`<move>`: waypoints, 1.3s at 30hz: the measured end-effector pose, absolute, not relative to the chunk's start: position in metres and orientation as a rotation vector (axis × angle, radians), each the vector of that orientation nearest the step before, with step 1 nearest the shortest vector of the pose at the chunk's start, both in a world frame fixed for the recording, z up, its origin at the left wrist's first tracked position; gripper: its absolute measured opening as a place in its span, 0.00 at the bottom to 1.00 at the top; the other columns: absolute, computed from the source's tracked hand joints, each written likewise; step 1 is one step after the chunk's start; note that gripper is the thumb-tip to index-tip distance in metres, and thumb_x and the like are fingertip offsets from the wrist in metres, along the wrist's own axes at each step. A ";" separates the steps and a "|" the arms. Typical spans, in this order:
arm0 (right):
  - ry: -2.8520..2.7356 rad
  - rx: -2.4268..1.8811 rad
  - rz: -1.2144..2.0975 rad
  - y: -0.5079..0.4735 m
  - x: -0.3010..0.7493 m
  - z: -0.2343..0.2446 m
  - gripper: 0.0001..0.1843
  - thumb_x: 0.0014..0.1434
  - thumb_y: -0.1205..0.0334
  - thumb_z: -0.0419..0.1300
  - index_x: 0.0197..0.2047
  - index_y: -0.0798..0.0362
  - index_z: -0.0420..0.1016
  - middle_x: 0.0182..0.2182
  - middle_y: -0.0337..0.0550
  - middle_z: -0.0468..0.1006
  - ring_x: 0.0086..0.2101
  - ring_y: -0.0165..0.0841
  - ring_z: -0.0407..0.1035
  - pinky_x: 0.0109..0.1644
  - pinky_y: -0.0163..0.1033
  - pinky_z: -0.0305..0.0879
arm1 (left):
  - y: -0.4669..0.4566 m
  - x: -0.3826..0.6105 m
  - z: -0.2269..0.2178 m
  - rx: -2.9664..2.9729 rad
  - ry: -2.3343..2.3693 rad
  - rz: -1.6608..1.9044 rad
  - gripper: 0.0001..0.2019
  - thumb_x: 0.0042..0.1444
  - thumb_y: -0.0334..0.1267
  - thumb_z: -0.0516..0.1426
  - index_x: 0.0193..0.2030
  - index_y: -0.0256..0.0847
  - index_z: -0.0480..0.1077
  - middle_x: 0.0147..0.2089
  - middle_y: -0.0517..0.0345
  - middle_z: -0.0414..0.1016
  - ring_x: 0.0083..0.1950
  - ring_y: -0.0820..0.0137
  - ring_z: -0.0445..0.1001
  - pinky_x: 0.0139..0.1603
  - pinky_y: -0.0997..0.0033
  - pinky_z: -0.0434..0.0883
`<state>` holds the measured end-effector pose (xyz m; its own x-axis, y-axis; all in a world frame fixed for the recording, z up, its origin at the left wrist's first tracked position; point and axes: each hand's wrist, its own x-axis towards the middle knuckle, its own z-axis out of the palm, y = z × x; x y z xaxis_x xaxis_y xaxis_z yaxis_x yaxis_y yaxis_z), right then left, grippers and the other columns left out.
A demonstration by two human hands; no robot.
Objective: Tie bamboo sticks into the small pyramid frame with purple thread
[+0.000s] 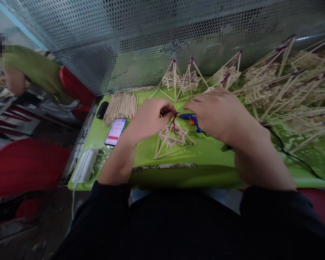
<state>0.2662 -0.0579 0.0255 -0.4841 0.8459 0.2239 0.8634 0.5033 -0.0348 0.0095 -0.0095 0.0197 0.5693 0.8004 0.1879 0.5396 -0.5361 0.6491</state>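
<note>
A small pyramid of wooden sticks (pixel 174 139) stands on the green table (pixel 211 151) in front of me. My left hand (pixel 148 117) is closed in a pinch on a dark red thread (pixel 174 120) at the pyramid's top. My right hand (pixel 216 110) is curled close beside it, fingers meeting the same thread at the tip; what its fingertips hold is partly hidden. A blue glue gun (pixel 191 119) lies just behind the pyramid, under my right hand.
A heap of loose sticks (pixel 121 104), a black mouse (pixel 102 109) and a phone (pixel 115 131) lie at the left. Finished stick pyramids (pixel 181 79) stand at the back, with a big pile (pixel 292 86) at the right. Perforated metal screen behind; another person's green sleeve (pixel 32 68) far left.
</note>
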 end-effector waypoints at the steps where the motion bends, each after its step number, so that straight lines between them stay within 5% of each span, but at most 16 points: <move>1: -2.533 -1.475 -0.125 -0.058 0.267 0.025 0.14 0.73 0.75 0.58 0.44 0.48 0.82 0.41 0.51 0.82 0.37 0.43 0.64 0.53 0.54 0.61 | -0.010 0.010 0.020 2.264 1.070 0.630 0.05 0.72 0.32 0.65 0.44 0.43 0.84 0.40 0.55 0.90 0.41 0.64 0.86 0.47 0.60 0.79; 15: -2.584 -1.484 -0.274 -0.065 0.276 0.023 0.15 0.76 0.73 0.54 0.52 0.50 0.81 0.45 0.53 0.86 0.39 0.45 0.71 0.52 0.53 0.63 | 0.008 0.001 0.005 2.168 1.042 0.600 0.09 0.72 0.30 0.59 0.50 0.44 0.81 0.51 0.50 0.92 0.49 0.62 0.87 0.52 0.58 0.83; 19: -2.503 -1.380 -0.047 -0.071 0.297 0.032 0.04 0.81 0.61 0.58 0.51 0.48 0.74 0.47 0.54 0.84 0.43 0.48 0.74 0.50 0.53 0.63 | 0.015 -0.007 0.002 2.167 0.945 0.619 0.11 0.74 0.32 0.62 0.58 0.44 0.81 0.61 0.49 0.92 0.60 0.60 0.89 0.61 0.58 0.84; 23: -2.395 -1.354 0.175 -0.064 0.298 0.038 0.05 0.77 0.59 0.65 0.46 0.46 0.74 0.40 0.49 0.82 0.38 0.46 0.72 0.46 0.52 0.60 | 0.023 -0.008 0.000 2.161 0.748 0.601 0.18 0.74 0.36 0.66 0.69 0.45 0.79 0.71 0.47 0.89 0.70 0.60 0.87 0.74 0.56 0.83; 31: -2.508 -1.006 0.298 -0.022 0.263 -0.001 0.23 0.80 0.61 0.59 0.69 0.47 0.89 0.58 0.55 0.83 0.46 0.44 0.76 0.49 0.47 0.67 | 0.038 -0.017 0.001 2.210 1.157 0.732 0.10 0.66 0.26 0.61 0.46 0.43 0.81 0.51 0.50 0.89 0.50 0.63 0.84 0.55 0.59 0.78; 36: -2.551 -1.007 0.253 -0.018 0.263 -0.005 0.17 0.82 0.57 0.57 0.57 0.53 0.88 0.67 0.62 0.80 0.44 0.42 0.74 0.47 0.47 0.65 | 0.036 -0.022 0.010 2.141 0.992 0.389 0.10 0.73 0.34 0.62 0.43 0.43 0.87 0.46 0.49 0.92 0.44 0.62 0.86 0.50 0.59 0.78; 39: -2.560 -1.151 0.280 -0.020 0.266 0.001 0.13 0.81 0.57 0.58 0.52 0.51 0.84 0.54 0.55 0.86 0.41 0.42 0.74 0.45 0.46 0.61 | 0.040 -0.015 0.004 2.083 0.733 0.321 0.10 0.75 0.45 0.67 0.49 0.43 0.89 0.52 0.47 0.94 0.52 0.59 0.90 0.56 0.59 0.83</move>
